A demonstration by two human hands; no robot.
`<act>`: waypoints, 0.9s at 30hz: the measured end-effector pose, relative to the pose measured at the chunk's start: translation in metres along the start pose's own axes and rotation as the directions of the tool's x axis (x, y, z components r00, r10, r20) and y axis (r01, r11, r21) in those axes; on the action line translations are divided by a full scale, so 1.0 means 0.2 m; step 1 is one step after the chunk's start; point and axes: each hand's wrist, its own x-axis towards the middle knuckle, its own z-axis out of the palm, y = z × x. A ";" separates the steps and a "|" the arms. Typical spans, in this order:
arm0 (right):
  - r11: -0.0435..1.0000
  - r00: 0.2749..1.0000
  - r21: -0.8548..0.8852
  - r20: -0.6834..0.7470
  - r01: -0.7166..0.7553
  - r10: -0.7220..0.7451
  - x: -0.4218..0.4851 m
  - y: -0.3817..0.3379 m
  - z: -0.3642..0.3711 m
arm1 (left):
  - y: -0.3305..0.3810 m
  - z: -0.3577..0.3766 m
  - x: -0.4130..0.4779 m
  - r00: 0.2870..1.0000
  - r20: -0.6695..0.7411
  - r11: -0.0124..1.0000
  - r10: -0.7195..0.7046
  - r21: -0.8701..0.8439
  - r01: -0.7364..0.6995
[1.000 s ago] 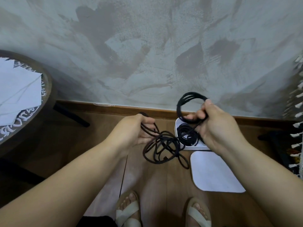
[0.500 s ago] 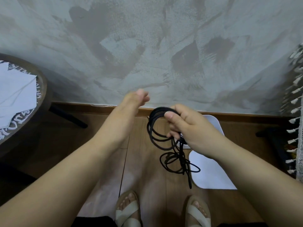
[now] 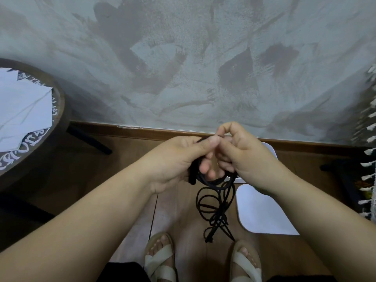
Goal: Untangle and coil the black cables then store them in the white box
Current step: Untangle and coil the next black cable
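A black cable (image 3: 215, 202) is held in both hands above the wooden floor. My left hand (image 3: 179, 161) grips the coiled part, with its thumb pressed over the top strands. My right hand (image 3: 242, 157) is curled round the same coil from the right, its fingers tucked through the loops. Loose loops and a tangled tail hang down below the hands to just above my feet. The white box (image 3: 269, 148) stands on the floor by the wall, mostly hidden behind my right hand. Its white lid (image 3: 262, 212) lies flat on the floor in front of it.
A round dark wooden table (image 3: 59, 110) with white paper (image 3: 22, 110) on it stands at the left. A grey plastered wall with a wooden skirting board closes the far side. A fringed fabric (image 3: 369, 159) hangs at the right edge. My sandalled feet (image 3: 160, 259) are below.
My left hand has come back from the raised open position and closed on the coil beside my right hand. The hanging loops have dropped lower.
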 end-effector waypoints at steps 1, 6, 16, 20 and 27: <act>0.999 1.000 0.041 -0.007 0.016 -0.016 0.00 -0.01 0.01 | 0.00 0.01 0.00 1.000 0.002 0.995 0.017 -0.098 -0.016; 0.986 0.991 -0.126 -0.095 -0.105 0.093 0.02 0.07 -0.07 | 0.02 0.01 0.02 1.000 -0.023 0.962 0.004 -0.272 -0.010; 0.571 0.906 -0.770 -0.020 -0.283 0.423 -0.02 0.23 -0.02 | 0.06 -0.07 0.01 0.999 -0.004 0.908 0.051 -0.417 -0.048; 0.546 0.939 -0.781 -0.148 -0.303 0.310 0.02 0.29 0.00 | 0.08 -0.10 -0.01 0.996 -0.005 0.869 0.094 -0.488 -0.084; 0.754 0.958 -0.598 -0.093 -0.270 0.270 0.03 0.29 -0.02 | 0.10 -0.14 -0.02 0.993 -0.047 0.828 0.110 -0.548 -0.118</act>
